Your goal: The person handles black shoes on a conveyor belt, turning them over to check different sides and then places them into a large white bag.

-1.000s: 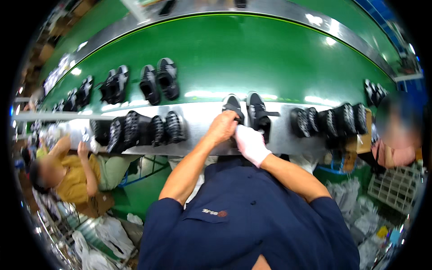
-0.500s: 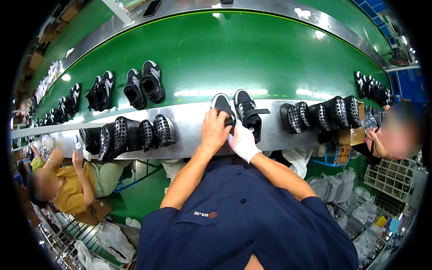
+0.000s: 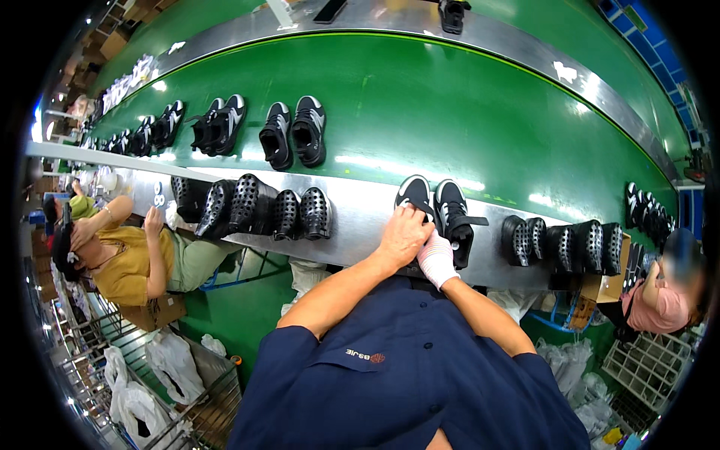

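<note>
A pair of black, grey and white sneakers stands side by side on the metal ledge in front of me, toes pointing away. My bare left hand (image 3: 403, 234) is closed over the instep of the left sneaker (image 3: 412, 190), its fingers bunched near the strap area. My right hand (image 3: 437, 259), in a pale striped glove, grips the same sneaker from its right side near the collar. The two hands touch and hide most of the shoe's opening. Beside them the right sneaker (image 3: 451, 202) stands untouched, its black strap (image 3: 472, 220) sticking out to the right.
Black perforated shoe forms (image 3: 251, 204) stand left on the ledge; more forms (image 3: 562, 247) stand right by a cardboard box (image 3: 616, 266). Sneaker pairs (image 3: 292, 133) sit on the green belt (image 3: 420, 112). A phone (image 3: 330, 11) lies beyond. Seated people work on both sides.
The whole view has shifted, so the scene sits further right. My left hand's fingers have drawn together lower over the left sneaker's instep; my right hand stays at its side.
</note>
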Available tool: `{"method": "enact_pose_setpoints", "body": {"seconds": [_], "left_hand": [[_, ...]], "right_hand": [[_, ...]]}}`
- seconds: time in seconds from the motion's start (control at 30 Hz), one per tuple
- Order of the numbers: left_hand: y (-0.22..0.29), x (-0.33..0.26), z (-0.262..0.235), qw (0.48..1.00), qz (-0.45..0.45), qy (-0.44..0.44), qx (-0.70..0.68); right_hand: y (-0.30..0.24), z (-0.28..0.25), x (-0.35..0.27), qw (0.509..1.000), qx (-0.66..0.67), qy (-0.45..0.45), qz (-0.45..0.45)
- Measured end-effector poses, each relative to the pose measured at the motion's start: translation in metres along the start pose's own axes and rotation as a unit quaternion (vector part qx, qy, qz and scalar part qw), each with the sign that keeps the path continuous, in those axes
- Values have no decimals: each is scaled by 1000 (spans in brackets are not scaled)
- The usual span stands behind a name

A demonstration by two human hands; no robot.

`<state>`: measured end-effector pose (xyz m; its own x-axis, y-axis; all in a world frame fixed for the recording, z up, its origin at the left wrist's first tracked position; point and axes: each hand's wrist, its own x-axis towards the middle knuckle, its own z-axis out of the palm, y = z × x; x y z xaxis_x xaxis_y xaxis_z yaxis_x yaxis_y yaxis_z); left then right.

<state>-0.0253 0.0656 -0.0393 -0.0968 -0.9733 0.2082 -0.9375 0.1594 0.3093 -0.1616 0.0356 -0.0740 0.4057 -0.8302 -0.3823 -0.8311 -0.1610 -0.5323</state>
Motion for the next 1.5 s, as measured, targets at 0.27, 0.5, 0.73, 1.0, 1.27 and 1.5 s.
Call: {"method": "enact_pose_setpoints", "body": {"seconds": [0.27,0.5,0.73,1.0,1.27,1.5], "left_hand": [[-10,-18,-7,996,34,2,-85],[-3,-68,-41,980,-125,73,-139],[21,-79,-32,946,-240,-27,-216],[11,-62,-23,927,-245,-78,-271],[7,-142,-22,889,-327,-28,-321],[53,-317,31,762,-601,-105,-216]], "right_hand": [[-2,-1,3,1000,28,-9,2],[-20,-30,-8,998,17,-61,-20],[24,-109,-44,986,-89,138,41],[-8,-78,-29,988,-140,56,24],[-63,-83,-37,941,-292,-103,-139],[-57,-67,28,897,-301,-95,-308]]}}
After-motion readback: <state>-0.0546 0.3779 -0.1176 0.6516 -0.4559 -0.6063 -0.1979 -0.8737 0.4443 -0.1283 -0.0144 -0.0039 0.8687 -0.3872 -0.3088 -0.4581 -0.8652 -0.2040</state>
